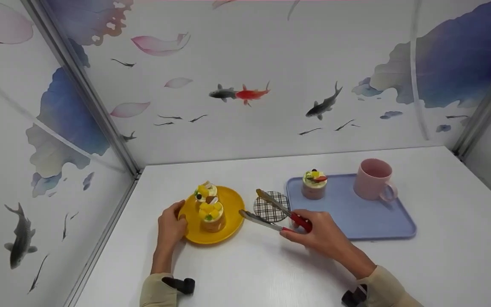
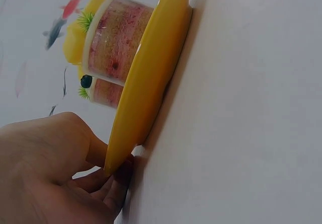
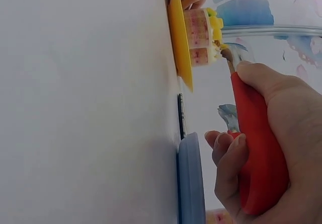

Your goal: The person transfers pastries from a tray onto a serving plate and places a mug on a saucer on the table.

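Ideally, the left hand [image 1: 171, 226], seemingly pinching the round yellow plate [image 1: 232, 204], should steady it while the right hand [image 1: 321, 232] grips spread, red-handled metal tongs [image 1: 300, 221].

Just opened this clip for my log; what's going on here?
A person's left grip holds the rim of a yellow plate bearing two fruit-topped mini cakes. The right grip holds red-handled tongs, spread open and empty. A third cake and a pink mug stand on a blue tray.

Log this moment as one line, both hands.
left hand: grips yellow plate; right hand: holds spread tongs; plate: two cakes; blue tray: third cake, pink mug
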`<state>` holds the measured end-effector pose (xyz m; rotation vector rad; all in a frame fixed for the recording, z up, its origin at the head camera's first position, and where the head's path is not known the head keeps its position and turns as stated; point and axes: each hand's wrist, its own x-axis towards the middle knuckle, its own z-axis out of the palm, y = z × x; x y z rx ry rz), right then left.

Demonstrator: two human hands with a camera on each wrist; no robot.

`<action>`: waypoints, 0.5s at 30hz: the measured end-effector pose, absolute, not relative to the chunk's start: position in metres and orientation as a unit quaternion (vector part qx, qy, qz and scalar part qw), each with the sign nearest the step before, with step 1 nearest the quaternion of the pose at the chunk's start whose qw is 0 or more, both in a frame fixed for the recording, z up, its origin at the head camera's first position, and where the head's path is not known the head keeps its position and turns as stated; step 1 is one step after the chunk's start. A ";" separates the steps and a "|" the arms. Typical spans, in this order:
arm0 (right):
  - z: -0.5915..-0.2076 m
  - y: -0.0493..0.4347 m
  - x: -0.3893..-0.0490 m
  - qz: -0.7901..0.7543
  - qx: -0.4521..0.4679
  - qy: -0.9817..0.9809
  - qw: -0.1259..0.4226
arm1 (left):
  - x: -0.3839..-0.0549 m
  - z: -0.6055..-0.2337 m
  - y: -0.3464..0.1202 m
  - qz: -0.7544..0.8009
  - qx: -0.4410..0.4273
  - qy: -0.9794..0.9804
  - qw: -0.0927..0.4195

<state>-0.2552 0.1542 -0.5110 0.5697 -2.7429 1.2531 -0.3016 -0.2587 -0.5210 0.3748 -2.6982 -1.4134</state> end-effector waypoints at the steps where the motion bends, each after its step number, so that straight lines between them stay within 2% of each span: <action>1: -0.511 0.155 -0.255 0.405 0.184 -0.894 0.039 | -0.302 -0.521 -0.259 -0.460 0.122 -0.879 0.036; 15: -0.508 0.175 -0.262 0.409 0.144 -0.898 0.069 | -0.302 -0.522 -0.260 -0.466 0.122 -0.876 0.030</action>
